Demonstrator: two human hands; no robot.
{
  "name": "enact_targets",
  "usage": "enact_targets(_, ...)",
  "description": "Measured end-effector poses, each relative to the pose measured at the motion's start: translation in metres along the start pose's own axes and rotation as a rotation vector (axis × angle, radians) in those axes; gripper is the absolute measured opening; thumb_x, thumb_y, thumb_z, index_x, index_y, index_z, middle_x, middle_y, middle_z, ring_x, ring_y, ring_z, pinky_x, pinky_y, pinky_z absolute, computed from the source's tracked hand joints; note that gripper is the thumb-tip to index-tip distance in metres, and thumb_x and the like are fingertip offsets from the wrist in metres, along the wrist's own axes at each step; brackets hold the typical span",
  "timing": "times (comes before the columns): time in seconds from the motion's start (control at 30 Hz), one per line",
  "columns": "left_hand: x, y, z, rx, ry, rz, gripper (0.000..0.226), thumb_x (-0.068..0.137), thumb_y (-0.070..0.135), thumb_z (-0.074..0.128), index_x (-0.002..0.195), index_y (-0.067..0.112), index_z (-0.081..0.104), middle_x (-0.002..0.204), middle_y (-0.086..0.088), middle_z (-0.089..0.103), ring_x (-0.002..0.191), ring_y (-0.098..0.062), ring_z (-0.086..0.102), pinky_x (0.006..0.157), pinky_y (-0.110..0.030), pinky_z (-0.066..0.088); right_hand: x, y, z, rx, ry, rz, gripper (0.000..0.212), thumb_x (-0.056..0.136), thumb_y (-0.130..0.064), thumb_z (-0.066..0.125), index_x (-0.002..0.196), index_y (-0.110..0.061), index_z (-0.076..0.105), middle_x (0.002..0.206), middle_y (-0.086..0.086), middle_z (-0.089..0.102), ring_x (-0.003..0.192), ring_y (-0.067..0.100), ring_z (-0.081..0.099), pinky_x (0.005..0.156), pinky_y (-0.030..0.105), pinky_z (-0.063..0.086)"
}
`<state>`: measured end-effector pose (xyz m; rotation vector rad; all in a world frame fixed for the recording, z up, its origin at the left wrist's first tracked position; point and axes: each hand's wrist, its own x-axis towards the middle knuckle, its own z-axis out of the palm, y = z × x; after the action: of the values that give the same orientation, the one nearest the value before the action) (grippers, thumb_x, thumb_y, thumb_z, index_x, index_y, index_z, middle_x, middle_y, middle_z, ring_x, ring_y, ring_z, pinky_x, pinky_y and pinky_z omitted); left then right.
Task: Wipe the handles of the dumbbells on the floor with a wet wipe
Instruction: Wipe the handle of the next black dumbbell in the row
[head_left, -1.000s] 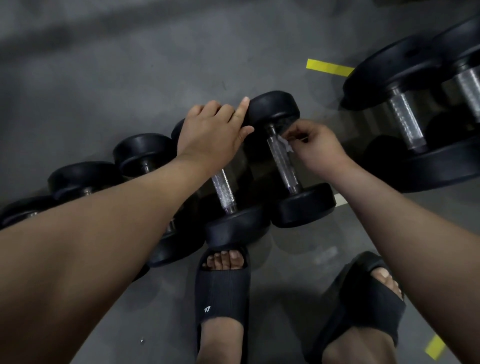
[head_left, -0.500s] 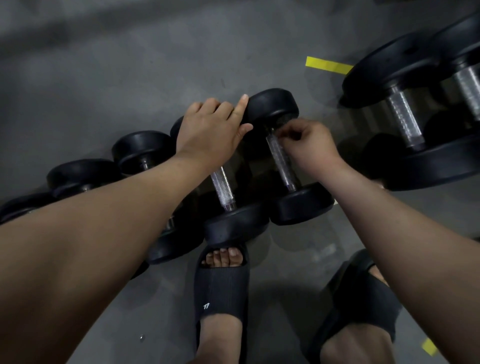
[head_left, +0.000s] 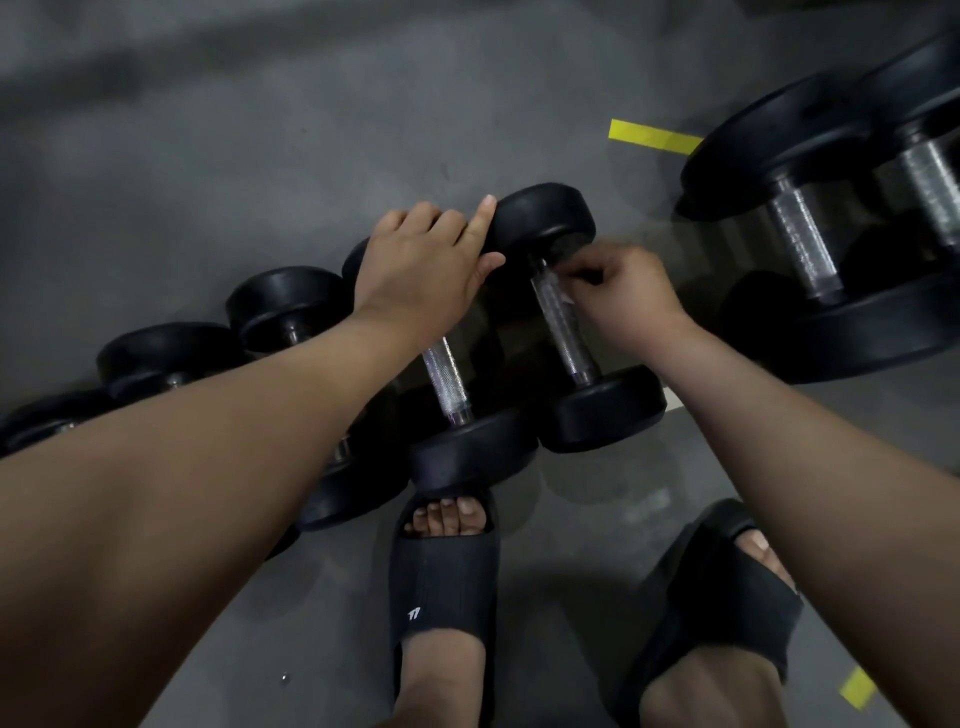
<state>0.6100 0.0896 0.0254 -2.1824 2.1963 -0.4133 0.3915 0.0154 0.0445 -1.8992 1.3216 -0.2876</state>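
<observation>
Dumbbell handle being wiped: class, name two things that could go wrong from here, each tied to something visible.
1. The left hand rests only on the far heads; a dumbbell could roll onto the bare toes close by.
2. The right hand pinches a small wet wipe at the top of the handle; the lower part may get missed.

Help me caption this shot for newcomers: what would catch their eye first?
First, the two bare hands mid-frame: the right hand pinches a wet wipe against the knurled handle of the last small dumbbell in the row. The left hand rests on the neighbouring dumbbell. Next come the far bigger dumbbells at the right edge, and the black slides at the bottom.
</observation>
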Motion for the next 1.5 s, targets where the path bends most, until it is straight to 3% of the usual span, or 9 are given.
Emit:
enact_targets(0.1,-0.001,0.001,0.001,0.002,-0.006,0.005,0.058,0.108,0.052,0.027,0.151,0.017,0.044,0.103,-0.002,0.066,0.097,-0.029,0.059,0.079,-0.041,0.043,-0.012,0.007,-0.011,-0.073,-0.102,-0.019,0.013,0.088,-0.014,0.072,0.094,-0.022,0.079,0.092,-0.009,0.072,0.090,0.007,0.067,0.081,0.018,0.049)
enact_targets(0.23,0.000,0.000,0.000,-0.042,-0.025,0.006,0.058,0.108,0.051,0.027,0.152,0.016,0.042,0.105,-0.004,0.066,0.098,-0.031,0.058,0.081,-0.043,0.043,-0.031,0.012,-0.027,-0.117,-0.273,-0.024,0.016,0.083,-0.008,0.079,0.086,-0.024,0.081,0.083,-0.018,0.068,0.080,-0.008,0.064,0.071,0.001,0.039)
enact_targets(0.33,0.001,0.000,-0.001,-0.043,-0.026,0.003,0.058,0.108,0.052,0.027,0.152,0.016,0.042,0.104,-0.004,0.066,0.097,-0.031,0.058,0.079,-0.043,0.043,-0.027,0.009,-0.033,-0.162,-0.363,0.001,0.022,0.083,-0.010,0.079,0.081,-0.031,0.081,0.081,-0.019,0.071,0.078,-0.009,0.065,0.070,0.003,0.042)
enact_targets(0.5,0.000,0.000,-0.002,-0.038,-0.040,0.018,0.059,0.108,0.051,0.025,0.153,0.015,0.039,0.106,-0.004,0.065,0.099,-0.031,0.057,0.080,-0.043,0.043,-0.018,-0.004,-0.026,-0.063,-0.228,0.069,0.019,0.082,-0.008,0.075,0.086,-0.025,0.082,0.084,-0.012,0.076,0.084,0.000,0.070,0.084,0.023,0.055)
enact_targets(0.7,0.000,0.000,0.000,-0.017,-0.014,0.013,0.057,0.108,0.051,0.029,0.152,0.017,0.043,0.102,-0.003,0.066,0.095,-0.030,0.058,0.078,-0.041,0.042,-0.025,-0.010,-0.038,-0.327,-0.512,0.123,0.026,0.080,-0.006,0.069,0.078,-0.028,0.082,0.074,-0.017,0.074,0.074,-0.001,0.068,0.072,0.018,0.052)
enact_targets(1.03,0.000,0.000,0.001,-0.084,-0.027,0.019,0.058,0.107,0.051,0.029,0.151,0.016,0.043,0.104,-0.004,0.066,0.098,-0.031,0.058,0.081,-0.042,0.042,-0.026,-0.010,-0.038,-0.392,-0.492,0.083,0.028,0.079,-0.005,0.070,0.076,-0.030,0.081,0.072,-0.020,0.073,0.074,-0.004,0.067,0.075,0.018,0.055)
enact_targets(1.23,-0.021,0.024,-0.027,-0.368,-0.029,-0.132,0.049,0.098,0.035,0.046,0.139,0.011,0.058,0.126,-0.009,0.058,0.129,-0.032,0.046,0.122,-0.049,0.021,-0.025,0.001,-0.026,-0.187,-0.189,0.088,0.030,0.082,-0.007,0.074,0.071,-0.035,0.075,0.075,-0.016,0.073,0.081,0.001,0.069,0.083,0.025,0.056)
enact_targets(1.33,-0.060,0.054,-0.043,-0.631,0.046,-0.078,0.031,0.094,0.033,0.054,0.107,0.010,0.071,0.111,-0.007,0.063,0.115,-0.031,0.052,0.108,-0.045,0.039,-0.034,0.005,-0.024,-0.162,-0.174,0.076,0.029,0.081,-0.008,0.073,0.071,-0.035,0.074,0.077,-0.013,0.073,0.079,0.005,0.069,0.081,0.029,0.058)
enact_targets(1.5,-0.076,0.079,-0.057,-0.815,-0.462,-0.027,0.048,0.093,0.070,0.042,0.100,0.027,0.063,0.093,0.009,0.059,0.092,-0.014,0.057,0.078,-0.038,0.051,-0.043,0.003,-0.029,-0.177,-0.289,0.054,0.034,0.079,-0.003,0.073,0.071,-0.036,0.075,0.072,-0.018,0.072,0.074,-0.003,0.068,0.075,0.018,0.055)
